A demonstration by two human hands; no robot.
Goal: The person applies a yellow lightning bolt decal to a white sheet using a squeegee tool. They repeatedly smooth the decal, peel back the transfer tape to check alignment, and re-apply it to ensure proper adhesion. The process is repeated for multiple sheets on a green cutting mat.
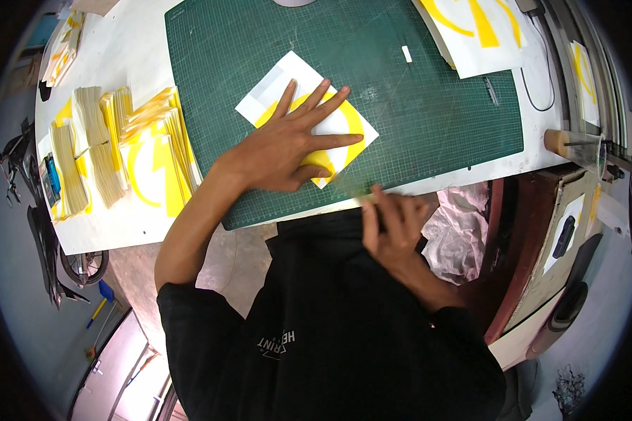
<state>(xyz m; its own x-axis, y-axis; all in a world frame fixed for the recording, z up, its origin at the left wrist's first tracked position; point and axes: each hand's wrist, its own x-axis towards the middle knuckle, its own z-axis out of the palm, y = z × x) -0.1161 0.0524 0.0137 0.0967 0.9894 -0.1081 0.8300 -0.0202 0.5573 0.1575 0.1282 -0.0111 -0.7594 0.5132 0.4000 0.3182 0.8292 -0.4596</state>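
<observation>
My left hand (284, 144) lies flat with its fingers spread, pressing on a white and yellow folded paper piece (291, 68). This piece sits turned at an angle on the green cutting mat (442, 126). Its lower part is partly covered by my palm and thumb. Close to the mat's front edge, my right hand (393, 224) is smeared by motion, with bent fingers. Whether anything is in its fingers cannot be made out.
Several stacks of yellow and white folded paper (147, 161) stand at the left. Another paper stack (470, 42) lies at the far right. A small white strip (407, 54) and a thin cutter-like tool (491, 91) rest on the mat. A black cable (544, 91) curves beside it.
</observation>
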